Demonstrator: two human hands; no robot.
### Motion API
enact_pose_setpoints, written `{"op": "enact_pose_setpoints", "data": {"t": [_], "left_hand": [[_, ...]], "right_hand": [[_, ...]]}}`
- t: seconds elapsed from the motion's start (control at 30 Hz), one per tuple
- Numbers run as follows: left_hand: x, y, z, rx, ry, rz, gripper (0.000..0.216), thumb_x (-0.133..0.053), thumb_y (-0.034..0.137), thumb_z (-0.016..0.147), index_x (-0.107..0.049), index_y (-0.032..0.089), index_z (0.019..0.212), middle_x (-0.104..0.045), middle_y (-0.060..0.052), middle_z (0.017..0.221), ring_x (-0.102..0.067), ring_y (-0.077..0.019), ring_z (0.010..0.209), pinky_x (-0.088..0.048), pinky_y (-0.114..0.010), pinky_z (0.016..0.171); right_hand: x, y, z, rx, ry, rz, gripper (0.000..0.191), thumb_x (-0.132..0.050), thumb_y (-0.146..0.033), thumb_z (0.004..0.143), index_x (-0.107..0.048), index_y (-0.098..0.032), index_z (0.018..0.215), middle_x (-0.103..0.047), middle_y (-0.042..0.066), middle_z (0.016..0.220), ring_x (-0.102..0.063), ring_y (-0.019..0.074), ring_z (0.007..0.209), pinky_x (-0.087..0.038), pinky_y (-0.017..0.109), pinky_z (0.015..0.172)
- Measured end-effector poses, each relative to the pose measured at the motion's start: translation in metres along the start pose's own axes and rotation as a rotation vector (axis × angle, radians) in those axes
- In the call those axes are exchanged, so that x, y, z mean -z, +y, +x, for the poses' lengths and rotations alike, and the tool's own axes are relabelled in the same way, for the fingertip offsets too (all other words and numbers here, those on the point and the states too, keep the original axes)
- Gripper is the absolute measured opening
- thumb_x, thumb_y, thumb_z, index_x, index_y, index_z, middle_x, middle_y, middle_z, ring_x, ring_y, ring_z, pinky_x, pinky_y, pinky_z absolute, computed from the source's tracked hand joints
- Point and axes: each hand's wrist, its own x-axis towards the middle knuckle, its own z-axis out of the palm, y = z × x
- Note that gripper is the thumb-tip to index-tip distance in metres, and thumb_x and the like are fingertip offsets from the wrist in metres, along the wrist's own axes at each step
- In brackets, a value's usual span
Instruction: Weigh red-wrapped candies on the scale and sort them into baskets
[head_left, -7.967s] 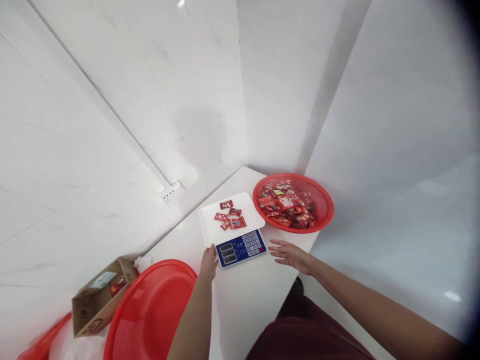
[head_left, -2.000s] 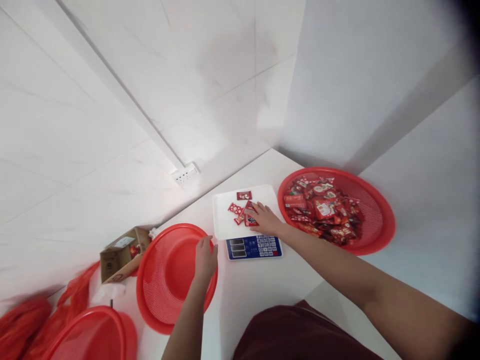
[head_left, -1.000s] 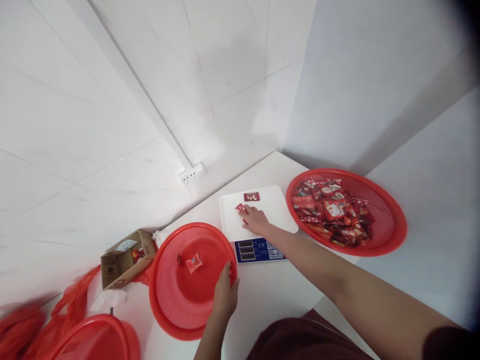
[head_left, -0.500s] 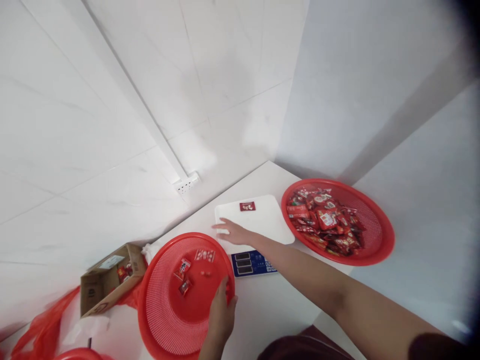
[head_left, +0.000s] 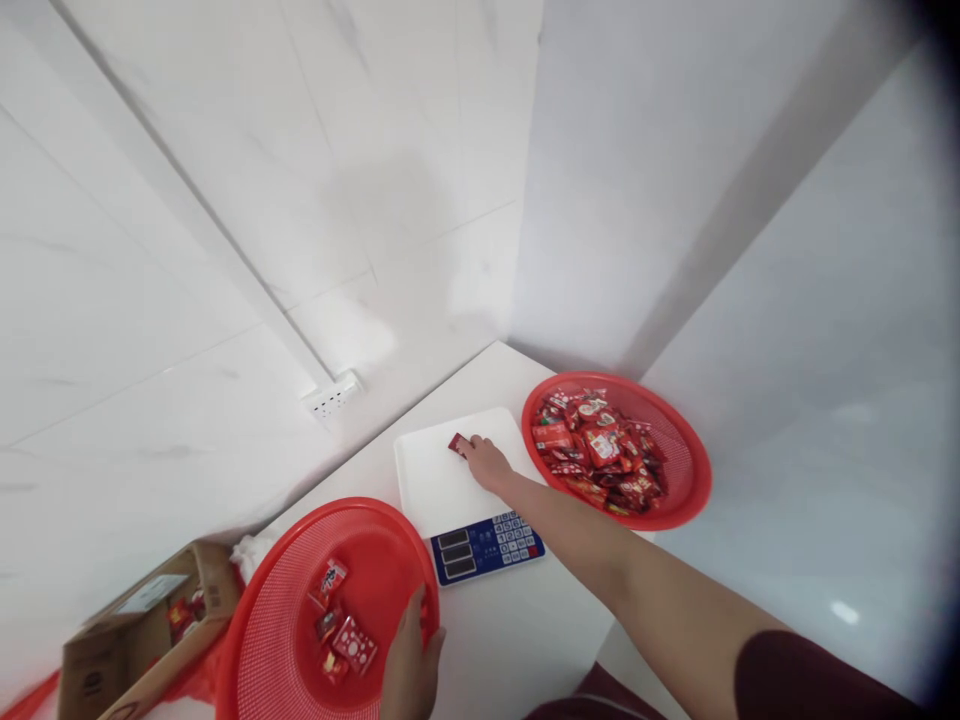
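Over the white pan of a digital scale [head_left: 424, 480], my right hand [head_left: 484, 462] pinches a small dark-red candy packet [head_left: 457, 443] by its edge. My left hand [head_left: 412, 655] grips the right rim of a red mesh basket [head_left: 262, 580], with its thumb outside and the fingers hidden within. Inside that basket lie several small wrapped packets, among them a pink-dotted packet [head_left: 354, 646] and a red-and-white packet [head_left: 328, 583]. The scale's blue keypad panel [head_left: 487, 548] faces me.
To the right of the scale, a second red basket [head_left: 694, 475] holds a heap of red packets [head_left: 600, 450]. At the left stands an open cardboard box [head_left: 97, 650] with a few red packets inside. A power strip [head_left: 332, 397] is on the wall behind.
My right hand moved from the pan's left side to the packet on it and has taken hold. A packet falling into the left basket has landed. The view has shifted.
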Motion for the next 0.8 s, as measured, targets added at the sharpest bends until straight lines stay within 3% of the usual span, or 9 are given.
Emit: {"op": "enact_pose_setpoints", "data": {"t": [0.17, 0.3, 0.43, 0.53, 0.63, 0.7, 0.8], "left_hand": [[0.003, 0.008, 0.0, 0.016, -0.009, 0.05, 0.053, -0.045, 0.026, 0.074, -0.038, 0.012, 0.125, -0.051, -0.015, 0.125, -0.052, -0.0233, 0.11, -0.039, -0.035, 0.093], [0.005, 0.012, 0.0, 0.004, 0.008, 0.089, 0.053, -0.045, 0.027, 0.075, -0.038, 0.012, 0.126, -0.053, -0.015, 0.124, -0.053, -0.0229, 0.109, -0.039, -0.034, 0.092], [0.008, 0.017, 0.004, 0.015, 0.001, 0.197, 0.055, -0.039, 0.029, 0.077, -0.034, 0.009, 0.128, -0.051, -0.015, 0.126, -0.051, -0.0211, 0.112, -0.038, -0.03, 0.093], [0.009, 0.021, 0.009, 0.003, 0.011, 0.294, 0.056, -0.037, 0.029, 0.078, -0.034, 0.006, 0.129, -0.05, -0.016, 0.127, -0.049, -0.0221, 0.115, -0.037, -0.03, 0.094], [0.01, 0.024, 0.012, -0.026, 0.043, 0.349, 0.058, -0.036, 0.03, 0.077, -0.035, 0.004, 0.128, -0.048, -0.018, 0.129, -0.045, -0.0249, 0.118, -0.036, -0.033, 0.097], [0.01, 0.024, 0.013, -0.042, 0.049, 0.362, 0.058, -0.036, 0.03, 0.077, -0.035, 0.004, 0.128, -0.048, -0.018, 0.128, -0.044, -0.0258, 0.12, -0.034, -0.035, 0.098], [0.01, 0.021, 0.014, -0.045, 0.039, 0.358, 0.058, -0.035, 0.031, 0.077, -0.035, 0.004, 0.128, -0.05, -0.018, 0.126, -0.044, -0.0258, 0.119, -0.034, -0.036, 0.098]], "right_hand": [[0.004, 0.007, -0.003, -0.071, 0.004, 0.157, 0.028, -0.039, -0.015, 0.084, -0.045, -0.018, 0.111, -0.056, 0.012, 0.1, -0.053, 0.022, 0.088, -0.039, 0.031, 0.072], [0.003, -0.014, -0.021, -0.04, -0.026, 0.37, 0.027, -0.039, -0.013, 0.084, -0.041, -0.02, 0.11, -0.061, 0.005, 0.096, -0.059, 0.0136, 0.078, -0.043, 0.023, 0.065], [0.007, -0.053, -0.056, 0.173, -0.111, 0.556, 0.032, -0.048, -0.025, 0.084, -0.042, -0.029, 0.115, -0.062, -0.003, 0.104, -0.061, 0.0081, 0.077, -0.045, 0.017, 0.063], [0.02, -0.058, -0.075, 0.404, -0.185, 0.733, 0.055, -0.051, -0.034, 0.082, -0.028, -0.032, 0.132, -0.056, 0.004, 0.118, -0.062, 0.0111, 0.078, -0.047, 0.023, 0.069], [0.042, -0.023, -0.083, 0.289, -0.089, 0.639, 0.052, -0.052, -0.03, 0.081, -0.035, -0.028, 0.13, -0.058, 0.005, 0.116, -0.061, 0.0126, 0.082, -0.046, 0.023, 0.071], [0.06, 0.018, -0.088, 0.056, -0.019, 0.364, 0.033, -0.049, -0.026, 0.082, -0.052, -0.024, 0.114, -0.064, 0.003, 0.103, -0.06, 0.0125, 0.082, -0.044, 0.022, 0.07], [0.082, 0.089, -0.105, -0.117, -0.008, 0.206, 0.02, -0.044, -0.019, 0.081, -0.063, -0.016, 0.087, -0.067, 0.007, 0.086, -0.06, 0.0174, 0.077, -0.041, 0.025, 0.067]]}}
